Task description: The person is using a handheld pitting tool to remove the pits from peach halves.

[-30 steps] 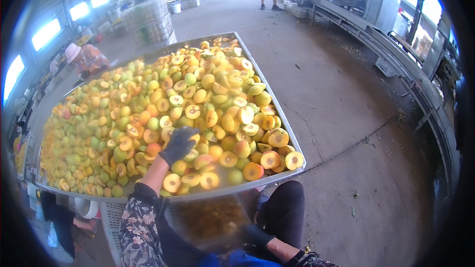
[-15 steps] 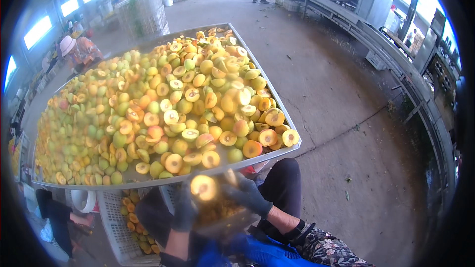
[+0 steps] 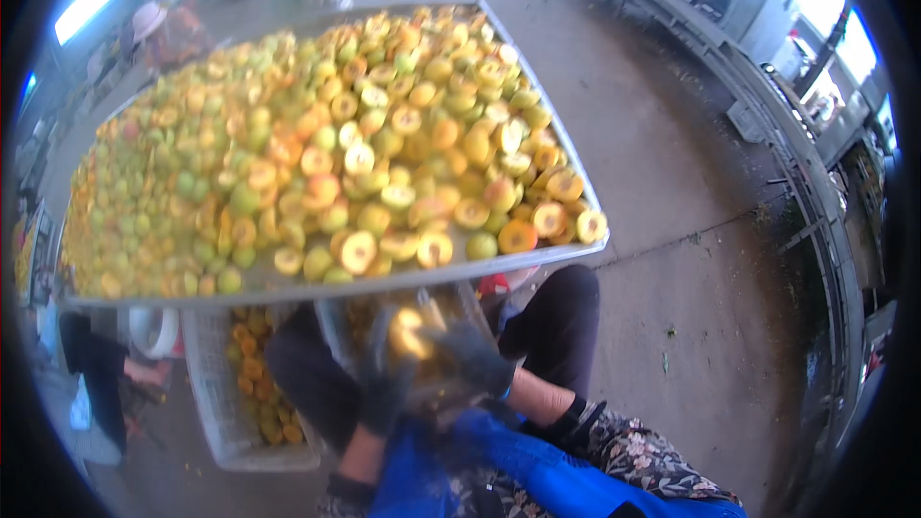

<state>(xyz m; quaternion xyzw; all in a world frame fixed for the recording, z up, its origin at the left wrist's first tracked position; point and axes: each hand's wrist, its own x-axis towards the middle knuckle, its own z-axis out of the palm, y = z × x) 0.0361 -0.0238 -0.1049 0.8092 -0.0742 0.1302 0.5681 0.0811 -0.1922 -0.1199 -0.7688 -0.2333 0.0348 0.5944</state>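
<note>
My left hand (image 3: 386,384), in a dark glove, is closed round a halved yellow peach (image 3: 409,334) whose cut face looks up, blurred by motion. Close beside it on the right is my right hand (image 3: 472,355), also gloved. Its fingers are bent round something slim and pale that is too smeared to name. Both hands are above a crate (image 3: 331,326) between my knees, with yellowish pieces in it. Just beyond them stands a metal-rimmed tray table (image 3: 537,256) heaped with cut peaches (image 3: 358,251), many showing their cut faces or hollows.
A white plastic crate (image 3: 206,393) with peach halves (image 3: 254,364) stands left of my leg. A white bucket (image 3: 153,331) and another person's leg (image 3: 96,374) are farther left. Beyond the tray is a person in a pink hat (image 3: 149,19). Metal machinery (image 3: 767,125) runs along the right.
The view has tilted down, so the tray and crates appear higher. My hands stay close together over the crate; the peach's cut face is turned and more blurred now.
</note>
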